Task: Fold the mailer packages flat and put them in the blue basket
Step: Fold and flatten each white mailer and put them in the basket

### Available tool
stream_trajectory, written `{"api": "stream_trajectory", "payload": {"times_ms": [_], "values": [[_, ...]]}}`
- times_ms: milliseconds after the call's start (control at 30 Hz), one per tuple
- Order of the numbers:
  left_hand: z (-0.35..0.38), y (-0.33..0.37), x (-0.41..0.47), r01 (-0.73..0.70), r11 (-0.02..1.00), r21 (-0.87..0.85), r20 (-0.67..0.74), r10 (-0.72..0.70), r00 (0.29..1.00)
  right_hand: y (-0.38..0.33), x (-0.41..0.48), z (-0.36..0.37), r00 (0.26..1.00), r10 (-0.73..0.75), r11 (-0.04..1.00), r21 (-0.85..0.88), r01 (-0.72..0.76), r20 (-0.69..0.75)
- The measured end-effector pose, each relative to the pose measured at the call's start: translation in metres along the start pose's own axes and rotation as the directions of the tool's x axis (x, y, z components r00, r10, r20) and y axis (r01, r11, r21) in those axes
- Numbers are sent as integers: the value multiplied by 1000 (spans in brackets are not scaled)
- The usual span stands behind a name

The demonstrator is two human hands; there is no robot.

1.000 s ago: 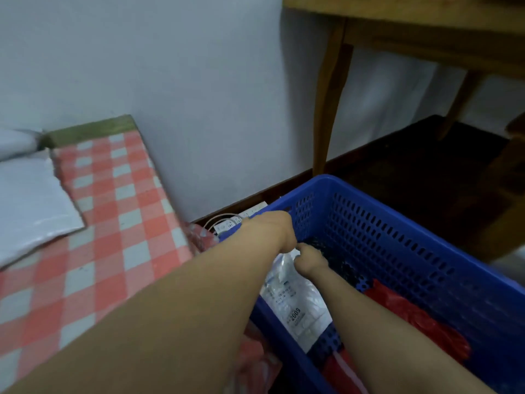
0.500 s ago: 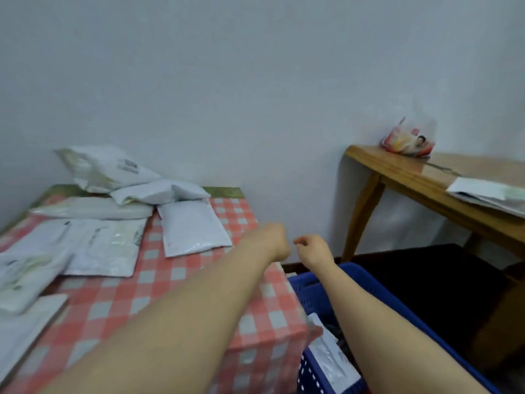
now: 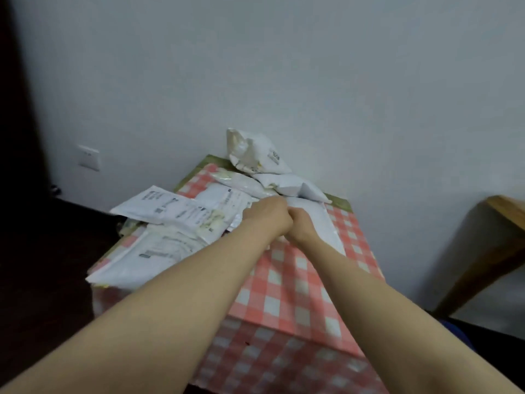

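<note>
Several white mailer packages lie on the red-checked table (image 3: 287, 282). A flat white mailer (image 3: 321, 223) lies near the far right side, and puffy mailers (image 3: 255, 155) are stacked against the wall behind it. My left hand (image 3: 267, 216) and my right hand (image 3: 301, 227) are side by side at this flat mailer's left edge, backs toward me. Their fingers curl away from me and are hidden, so any grip on the mailer is not visible. A sliver of the blue basket (image 3: 454, 328) shows low on the right.
Flat printed mailers (image 3: 170, 211) overlap on the table's left half and hang past its edge. A wooden table (image 3: 505, 214) stands at the right. A wall socket (image 3: 89, 157) is on the left wall. The floor at the left is dark.
My view swung from the basket up and left to the table. Both hands left the basket, crossed over and now sit together at the flat white mailer.
</note>
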State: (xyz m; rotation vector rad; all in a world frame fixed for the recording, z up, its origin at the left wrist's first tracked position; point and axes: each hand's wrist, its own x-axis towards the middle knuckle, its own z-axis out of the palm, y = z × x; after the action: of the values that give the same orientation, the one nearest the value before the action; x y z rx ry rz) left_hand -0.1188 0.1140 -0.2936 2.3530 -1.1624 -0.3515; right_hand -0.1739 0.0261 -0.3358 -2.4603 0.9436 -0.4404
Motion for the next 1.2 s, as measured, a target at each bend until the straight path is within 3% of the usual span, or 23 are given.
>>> {"api": "stream_trajectory", "payload": {"times_ms": [100, 233, 367, 467, 733, 1000, 1200], "values": [[-23, -42, -2, 119, 993, 6, -74, -118, 990, -26, 3, 23, 989, 109, 981, 150, -124, 103], [-45, -97, -7, 299, 953, 52, -117, -291, 949, -48, -1, 38, 909, 293, 927, 146, -346, 296], [-51, -143, -9, 431, 879, 206, -7, -439, 899, -55, -7, 46, 835, 336, 857, 226, -463, 437], [-36, -160, -11, 404, 894, 191, 80, -425, 902, -62, -17, 58, 805, 336, 822, 265, -504, 489], [-32, -148, -50, 307, 936, 171, 122, -329, 936, -70, -26, 74, 834, 386, 791, 323, -519, 395], [-9, -137, -39, 184, 960, 211, 246, -234, 941, -1, -30, 10, 761, 580, 691, 317, -649, 292], [8, -118, -34, 207, 933, 295, 129, -253, 959, 47, -46, -30, 714, 679, 642, 331, -691, 173]]}}
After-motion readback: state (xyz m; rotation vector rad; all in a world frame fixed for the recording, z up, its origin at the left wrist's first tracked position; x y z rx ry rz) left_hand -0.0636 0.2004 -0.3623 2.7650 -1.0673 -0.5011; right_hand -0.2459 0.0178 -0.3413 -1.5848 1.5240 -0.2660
